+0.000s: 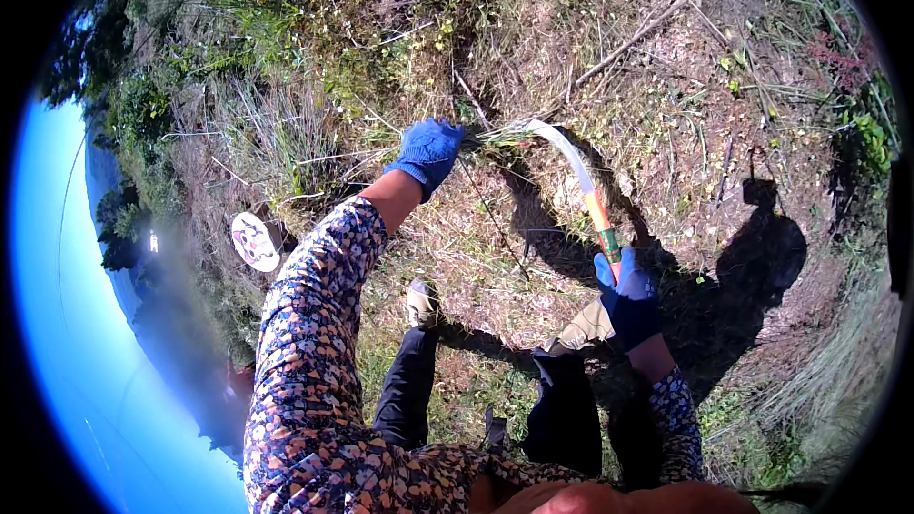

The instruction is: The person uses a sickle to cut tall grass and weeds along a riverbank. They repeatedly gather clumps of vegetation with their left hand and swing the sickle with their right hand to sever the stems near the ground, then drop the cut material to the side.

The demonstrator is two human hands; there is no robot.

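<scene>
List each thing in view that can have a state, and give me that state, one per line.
Left hand: gloved, closed on grass stalks
Right hand: gloved, closed on the sickle
Sickle: held, blade curving toward the left hand, tip at the stalks
Grass stalks: gripped; whether cut through, cannot tell
Round patterned disc: not held
Shoes: worn, apart from each other
</scene>
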